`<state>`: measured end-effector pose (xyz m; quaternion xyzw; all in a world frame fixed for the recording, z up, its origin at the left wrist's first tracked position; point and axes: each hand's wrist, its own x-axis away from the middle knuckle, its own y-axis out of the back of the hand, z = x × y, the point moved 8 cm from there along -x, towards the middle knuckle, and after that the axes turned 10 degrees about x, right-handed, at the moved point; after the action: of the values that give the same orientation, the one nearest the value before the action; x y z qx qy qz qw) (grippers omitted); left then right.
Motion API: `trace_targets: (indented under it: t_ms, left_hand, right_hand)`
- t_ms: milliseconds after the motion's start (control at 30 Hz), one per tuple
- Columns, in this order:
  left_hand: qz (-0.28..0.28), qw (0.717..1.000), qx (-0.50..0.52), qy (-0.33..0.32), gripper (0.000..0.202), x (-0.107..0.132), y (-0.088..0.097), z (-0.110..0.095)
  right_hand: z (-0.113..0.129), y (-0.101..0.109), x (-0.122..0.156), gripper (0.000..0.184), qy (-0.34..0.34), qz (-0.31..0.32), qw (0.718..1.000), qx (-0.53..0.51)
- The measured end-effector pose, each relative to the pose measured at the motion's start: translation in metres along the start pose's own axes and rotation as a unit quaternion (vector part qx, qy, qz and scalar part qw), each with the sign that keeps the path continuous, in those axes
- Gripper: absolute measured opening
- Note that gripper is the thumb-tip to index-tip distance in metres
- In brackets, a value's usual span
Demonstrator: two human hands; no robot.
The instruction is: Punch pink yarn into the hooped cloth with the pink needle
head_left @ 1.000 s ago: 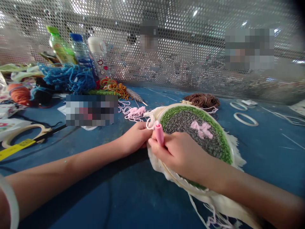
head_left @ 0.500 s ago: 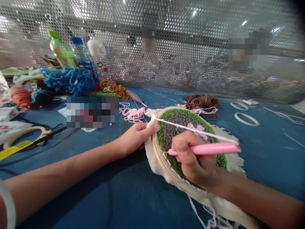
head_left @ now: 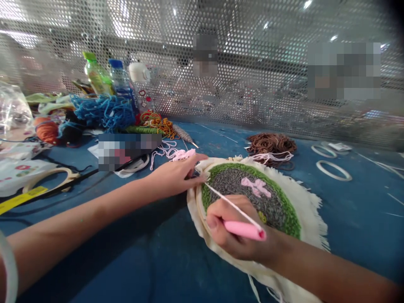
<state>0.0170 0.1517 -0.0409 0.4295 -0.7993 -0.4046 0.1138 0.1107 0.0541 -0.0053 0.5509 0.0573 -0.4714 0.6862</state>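
Note:
An embroidery hoop (head_left: pixel 198 200) with cream cloth (head_left: pixel 311 210) lies tilted on the blue table. Its looped yarn picture has a grey middle (head_left: pixel 230 179), a green border (head_left: pixel 288 210), a pink shape (head_left: pixel 257 187) and a small yellow patch. My right hand (head_left: pixel 233 227) grips a pink punch needle (head_left: pixel 243 230) over the hoop's near left part; its tip is hidden behind my fingers. White yarn (head_left: pixel 227 202) runs from the handle's end to the hoop's left rim. There my left hand (head_left: pixel 176 174) touches the edge, thumb and forefinger apart around the white yarn.
Pink yarn (head_left: pixel 183 155), blue yarn (head_left: pixel 104 111) and several bottles (head_left: pixel 97 78) stand or lie at the back left. Brown yarn (head_left: pixel 271 145) sits behind the hoop. White rings (head_left: pixel 333 170) lie right; a wooden hoop (head_left: pixel 50 172) lies left. A perforated metal screen (head_left: pixel 246 84) closes the back.
My left thumb and forefinger have spread apart at the hoop's edge. My right hand has moved left and down with the punch needle, uncovering the pink shape. The view has shifted slightly.

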Motion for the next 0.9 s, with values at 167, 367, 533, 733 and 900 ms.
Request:
trace_targets:
  t_ms: [167,367,533,733,900]
  left_hand:
    - [0.136,0.984,-0.022,-0.116,0.020,0.004,-0.018,-0.023]
    - [0.012,0.996,-0.086,0.030,0.030,-0.010,0.023,0.016]
    - [0.007,0.991,-0.035,0.130,0.030,-0.012,0.050,0.046]
    - [-0.140,0.950,0.194,0.202,0.026,-0.018,0.082,0.042]
    - [-0.207,0.930,0.272,0.135,0.029,-0.049,0.100,-0.001]
  right_hand:
    - [-0.032,-0.009,0.009,0.022,-0.138,0.011,0.988,-0.072]
    - [-0.050,-0.012,0.015,0.031,-0.215,-0.010,0.964,-0.156]
    - [-0.062,-0.020,0.015,0.036,-0.296,0.007,0.922,-0.247]
    - [-0.077,-0.032,0.016,0.037,-0.350,0.043,0.886,-0.301]
    - [-0.082,-0.035,0.018,0.036,-0.362,0.050,0.883,-0.295]
